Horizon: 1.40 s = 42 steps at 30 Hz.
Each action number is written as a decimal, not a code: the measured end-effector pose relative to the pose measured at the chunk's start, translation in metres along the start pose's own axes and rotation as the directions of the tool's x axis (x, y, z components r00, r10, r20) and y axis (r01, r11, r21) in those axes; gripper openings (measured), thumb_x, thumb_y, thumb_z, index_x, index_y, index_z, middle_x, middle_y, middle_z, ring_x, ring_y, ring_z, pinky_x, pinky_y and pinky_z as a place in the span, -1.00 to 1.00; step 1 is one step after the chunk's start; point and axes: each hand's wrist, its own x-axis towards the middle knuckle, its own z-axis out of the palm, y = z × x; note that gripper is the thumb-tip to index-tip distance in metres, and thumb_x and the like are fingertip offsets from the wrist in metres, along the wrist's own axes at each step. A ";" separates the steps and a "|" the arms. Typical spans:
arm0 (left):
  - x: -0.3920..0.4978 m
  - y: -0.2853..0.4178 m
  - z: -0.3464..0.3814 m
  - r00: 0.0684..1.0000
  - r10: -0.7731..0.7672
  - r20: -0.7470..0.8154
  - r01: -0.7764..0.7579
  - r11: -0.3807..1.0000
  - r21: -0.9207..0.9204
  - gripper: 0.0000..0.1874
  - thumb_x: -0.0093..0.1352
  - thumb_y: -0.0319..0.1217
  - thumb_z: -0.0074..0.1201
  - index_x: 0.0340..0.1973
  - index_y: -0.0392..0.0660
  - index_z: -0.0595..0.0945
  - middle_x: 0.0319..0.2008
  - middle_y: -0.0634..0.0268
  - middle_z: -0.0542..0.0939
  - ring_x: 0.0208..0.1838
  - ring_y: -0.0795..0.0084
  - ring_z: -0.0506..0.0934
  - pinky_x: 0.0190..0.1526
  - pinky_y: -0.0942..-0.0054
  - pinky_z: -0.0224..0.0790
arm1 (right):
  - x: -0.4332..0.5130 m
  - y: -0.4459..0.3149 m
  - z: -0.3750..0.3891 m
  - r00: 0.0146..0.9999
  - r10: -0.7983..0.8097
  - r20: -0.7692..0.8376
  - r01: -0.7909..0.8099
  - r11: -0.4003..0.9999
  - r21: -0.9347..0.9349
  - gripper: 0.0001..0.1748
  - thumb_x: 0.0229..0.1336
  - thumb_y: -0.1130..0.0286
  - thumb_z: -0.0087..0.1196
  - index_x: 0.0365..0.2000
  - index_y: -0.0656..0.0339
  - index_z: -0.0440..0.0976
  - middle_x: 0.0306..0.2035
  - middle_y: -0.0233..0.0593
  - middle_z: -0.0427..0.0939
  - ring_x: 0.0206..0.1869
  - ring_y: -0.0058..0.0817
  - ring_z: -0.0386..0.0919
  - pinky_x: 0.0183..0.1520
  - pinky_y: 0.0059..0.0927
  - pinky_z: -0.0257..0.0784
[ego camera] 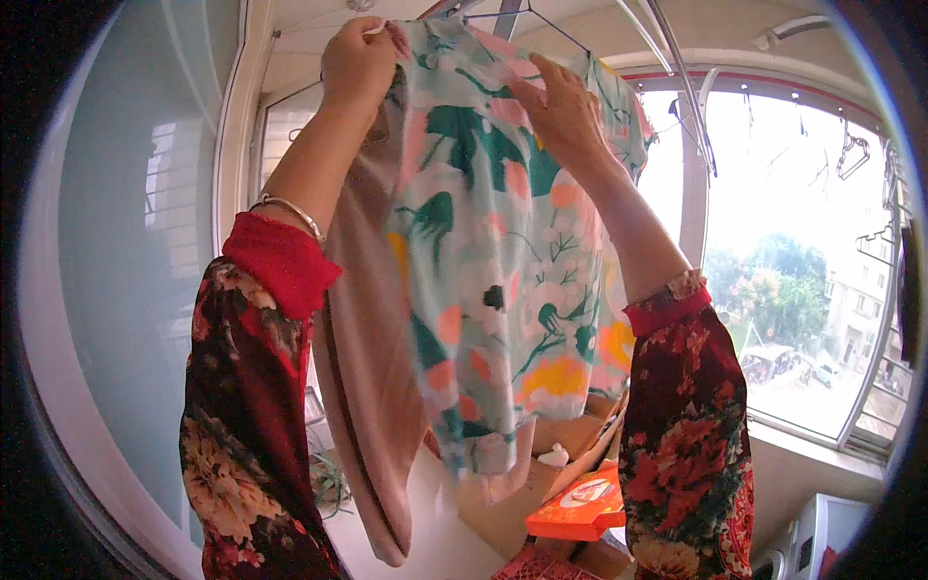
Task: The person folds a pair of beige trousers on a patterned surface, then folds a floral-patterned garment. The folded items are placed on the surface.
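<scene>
A pale green cloth with green, pink and yellow floral print (500, 239) hangs in front of me from above. At its upper left corner my left hand (362, 65) is raised, with fingers pinched on the fabric edge. My right hand (562, 109) lies against the upper part of the print, fingers spread somewhat; whether it grips any cloth is unclear. Behind the print, to the left, hangs a brownish-pink garment (370, 326) with a dark stripe along its edge. A thin wire hanger (554, 27) shows above the cloth, between my hands.
Metal drying rails (681, 80) run overhead. Several hangers (854, 154) hang by the bright window at right. Below are a cardboard box (500, 518), an orange box (576, 507) and a red plastic crate (540, 565). A glass panel (145, 290) stands left; a white appliance (819, 536) is lower right.
</scene>
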 end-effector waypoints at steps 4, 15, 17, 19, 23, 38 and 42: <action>-0.029 0.033 -0.001 0.983 -0.114 -0.142 0.111 0.993 -0.025 -0.21 0.23 -0.01 0.16 0.08 -0.47 0.35 -0.10 -0.11 0.54 0.02 0.05 0.51 0.06 0.28 0.32 | -0.007 0.052 -0.002 0.970 0.237 -0.052 -0.238 0.971 -0.024 -0.41 0.19 0.06 -0.02 0.12 0.23 0.31 0.11 0.09 0.37 0.16 -0.01 0.33 0.20 -0.08 0.20; -0.123 0.049 0.000 0.944 -0.324 0.064 0.288 0.902 0.322 -0.58 0.22 -0.30 0.16 -0.10 -0.35 0.55 -0.23 0.03 0.61 -0.17 0.20 0.58 -0.12 0.29 0.37 | -0.025 0.161 -0.055 0.962 0.232 -0.144 -0.269 0.893 -0.360 -0.32 0.20 0.03 -0.06 0.23 0.18 0.15 0.19 0.08 0.30 0.22 0.03 0.27 0.23 -0.04 0.18; -0.130 0.059 0.002 0.926 -0.376 0.043 0.356 0.903 0.240 -0.64 0.26 -0.36 0.11 -0.10 -0.32 0.55 -0.24 0.08 0.62 -0.20 0.25 0.58 -0.14 0.31 0.37 | -0.035 0.169 -0.064 0.897 0.419 0.143 -0.408 0.908 -0.098 -0.44 0.23 0.01 -0.07 0.04 0.25 0.38 -0.10 0.02 0.54 -0.08 -0.08 0.52 0.00 -0.20 0.37; -0.143 0.058 0.013 0.908 -0.414 0.057 0.412 0.910 0.049 -0.68 0.29 -0.39 0.07 -0.08 -0.30 0.55 -0.23 0.11 0.62 -0.22 0.28 0.57 -0.14 0.32 0.36 | -0.056 0.186 -0.068 0.837 0.455 0.303 -0.462 0.885 -0.055 -0.48 0.24 0.01 -0.07 -0.09 0.29 0.50 -0.29 -0.04 0.62 -0.26 -0.16 0.58 -0.14 -0.27 0.43; -0.179 0.070 0.030 0.936 -0.306 0.177 0.319 0.947 -0.048 -0.68 0.35 -0.38 0.02 -0.04 -0.27 0.54 -0.19 0.15 0.62 -0.20 0.32 0.56 -0.12 0.37 0.36 | -0.117 0.185 -0.067 0.921 0.386 0.057 -0.389 0.919 0.068 -0.62 0.22 0.12 -0.07 -0.42 0.28 0.49 -0.38 0.00 0.53 -0.28 -0.07 0.51 -0.20 -0.13 0.36; -0.266 0.092 0.089 0.814 -0.301 0.497 0.410 0.903 -0.125 -0.60 0.31 -0.24 0.06 -0.10 -0.31 0.57 -0.24 0.08 0.62 -0.19 0.24 0.57 -0.13 0.33 0.37 | -0.272 0.171 -0.162 0.708 0.699 -0.102 -0.699 0.672 -0.243 -0.60 0.23 0.15 -0.07 -0.36 0.32 0.53 -0.47 -0.03 0.55 -0.40 -0.25 0.51 -0.25 -0.22 0.37; -0.302 0.095 0.087 0.743 -0.327 0.583 0.478 0.870 -0.121 -0.57 0.30 -0.25 0.06 -0.02 -0.28 0.53 -0.16 0.07 0.59 -0.11 0.25 0.55 -0.03 0.35 0.33 | -0.308 0.142 -0.194 0.665 0.741 -0.095 -0.734 0.625 -0.264 -0.62 0.20 0.15 -0.03 -0.40 0.31 0.51 -0.45 -0.02 0.52 -0.38 -0.30 0.48 -0.21 -0.30 0.36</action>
